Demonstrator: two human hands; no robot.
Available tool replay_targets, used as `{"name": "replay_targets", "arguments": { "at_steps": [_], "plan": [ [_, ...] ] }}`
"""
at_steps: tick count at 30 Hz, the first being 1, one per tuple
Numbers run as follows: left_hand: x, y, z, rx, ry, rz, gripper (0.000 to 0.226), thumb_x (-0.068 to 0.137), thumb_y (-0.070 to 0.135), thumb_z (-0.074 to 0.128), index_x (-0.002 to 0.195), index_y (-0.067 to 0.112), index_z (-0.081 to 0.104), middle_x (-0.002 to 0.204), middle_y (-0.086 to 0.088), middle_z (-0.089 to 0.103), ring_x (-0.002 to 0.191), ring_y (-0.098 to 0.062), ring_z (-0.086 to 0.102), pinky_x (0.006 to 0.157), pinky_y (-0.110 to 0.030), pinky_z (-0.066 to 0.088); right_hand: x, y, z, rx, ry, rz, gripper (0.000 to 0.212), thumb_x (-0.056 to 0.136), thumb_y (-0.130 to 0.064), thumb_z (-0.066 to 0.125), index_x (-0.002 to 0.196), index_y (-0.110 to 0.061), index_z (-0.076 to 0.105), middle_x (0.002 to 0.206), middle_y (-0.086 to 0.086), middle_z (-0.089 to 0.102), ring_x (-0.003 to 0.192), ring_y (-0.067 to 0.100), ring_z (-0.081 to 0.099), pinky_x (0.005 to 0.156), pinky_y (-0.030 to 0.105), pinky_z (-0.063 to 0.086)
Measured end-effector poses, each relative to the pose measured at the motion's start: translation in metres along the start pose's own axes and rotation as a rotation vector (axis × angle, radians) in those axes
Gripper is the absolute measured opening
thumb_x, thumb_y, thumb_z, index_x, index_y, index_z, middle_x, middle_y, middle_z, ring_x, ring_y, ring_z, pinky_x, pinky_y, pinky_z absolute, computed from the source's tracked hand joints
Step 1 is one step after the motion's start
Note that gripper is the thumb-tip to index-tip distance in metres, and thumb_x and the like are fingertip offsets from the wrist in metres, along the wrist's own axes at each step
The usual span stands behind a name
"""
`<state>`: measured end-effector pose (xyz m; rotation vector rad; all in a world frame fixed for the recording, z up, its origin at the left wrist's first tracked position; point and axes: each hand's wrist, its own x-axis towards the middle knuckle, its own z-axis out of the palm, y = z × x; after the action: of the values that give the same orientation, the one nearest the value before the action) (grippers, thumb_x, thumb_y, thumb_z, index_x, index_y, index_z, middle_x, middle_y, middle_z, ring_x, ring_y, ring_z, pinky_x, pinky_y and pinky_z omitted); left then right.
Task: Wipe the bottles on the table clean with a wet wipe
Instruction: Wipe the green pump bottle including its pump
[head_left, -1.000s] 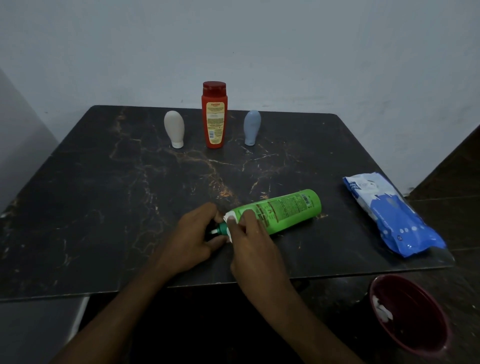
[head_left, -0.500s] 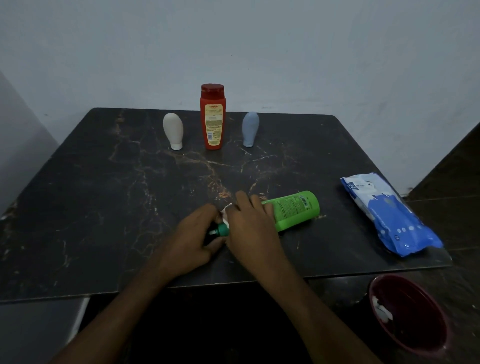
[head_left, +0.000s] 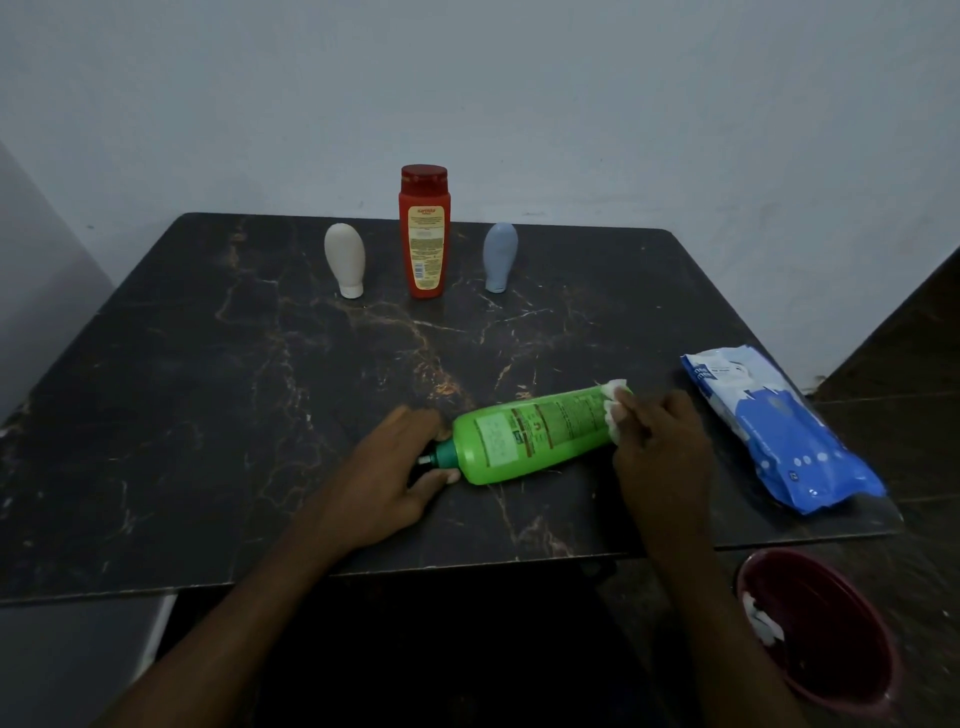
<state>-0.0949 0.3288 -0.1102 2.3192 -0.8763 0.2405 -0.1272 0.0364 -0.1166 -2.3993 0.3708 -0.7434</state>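
Observation:
A green bottle (head_left: 530, 439) lies on its side on the dark marble table (head_left: 208, 415), neck pointing left. My left hand (head_left: 387, 478) grips its dark green neck end. My right hand (head_left: 660, 441) holds a white wet wipe (head_left: 614, 402) pressed against the bottle's base at the right. At the back of the table stand a white bottle (head_left: 344, 266), a red bottle (head_left: 424, 231) and a pale blue bottle (head_left: 500, 255), all upright.
A blue and white pack of wet wipes (head_left: 779, 428) lies near the table's right edge. Below the front right corner sits a dark red bin (head_left: 821, 634) with a crumpled white wipe inside. A grey wall stands close behind the table.
My right hand slid with the wipe along the green bottle from its neck to its base. My left hand stayed on the neck.

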Motion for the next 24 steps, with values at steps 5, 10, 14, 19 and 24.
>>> {"name": "replay_targets", "arguments": {
  "at_steps": [5, 10, 14, 19, 24],
  "plan": [
    [0.000, 0.003, -0.001, 0.045, -0.015, 0.014, 0.026, 0.090, 0.031, 0.067, 0.107, 0.021, 0.051, 0.098, 0.010, 0.052, 0.088, -0.009, 0.049, 0.076, -0.034, 0.047, -0.030, -0.050, 0.020, 0.147, -0.088, -0.091, 0.025, 0.092, -0.023, 0.058, 0.110, -0.012, 0.070, 0.091, -0.002, 0.057, 0.076, 0.012, 0.055, 0.067, 0.029, 0.052],
    [0.000, 0.001, -0.001, 0.058, -0.047, 0.038, 0.025, 0.091, 0.024, 0.068, 0.105, 0.023, 0.047, 0.096, 0.014, 0.047, 0.085, -0.011, 0.047, 0.074, -0.035, 0.045, -0.057, -0.072, 0.028, 0.089, -0.140, -0.341, 0.028, 0.093, -0.021, 0.057, 0.118, -0.017, 0.069, 0.088, -0.003, 0.055, 0.081, 0.019, 0.055, 0.069, 0.035, 0.041],
    [0.001, 0.001, -0.001, 0.039, -0.072, 0.051, 0.030, 0.092, 0.019, 0.068, 0.104, 0.029, 0.042, 0.094, 0.020, 0.042, 0.085, -0.001, 0.045, 0.073, -0.023, 0.038, -0.027, -0.033, 0.011, 0.075, -0.056, -0.202, 0.026, 0.093, -0.024, 0.061, 0.118, -0.018, 0.068, 0.090, -0.007, 0.057, 0.073, 0.008, 0.056, 0.067, 0.035, 0.053],
    [0.001, 0.004, -0.001, 0.065, -0.078, 0.086, 0.041, 0.093, 0.013, 0.067, 0.103, 0.036, 0.034, 0.092, 0.022, 0.036, 0.082, 0.000, 0.040, 0.074, -0.014, 0.032, 0.000, -0.004, -0.005, 0.043, 0.040, -0.005, 0.029, 0.096, -0.032, 0.052, 0.112, -0.014, 0.068, 0.093, -0.007, 0.051, 0.075, 0.010, 0.056, 0.071, 0.043, 0.055],
    [0.001, 0.008, -0.003, 0.095, -0.057, 0.115, 0.043, 0.090, 0.005, 0.068, 0.102, 0.032, 0.036, 0.095, 0.021, 0.033, 0.083, -0.006, 0.038, 0.074, -0.017, 0.031, -0.029, -0.049, 0.018, 0.127, -0.012, -0.183, 0.028, 0.097, -0.021, 0.057, 0.121, -0.011, 0.066, 0.094, -0.002, 0.055, 0.076, 0.015, 0.056, 0.064, 0.040, 0.052]
  ]
}}
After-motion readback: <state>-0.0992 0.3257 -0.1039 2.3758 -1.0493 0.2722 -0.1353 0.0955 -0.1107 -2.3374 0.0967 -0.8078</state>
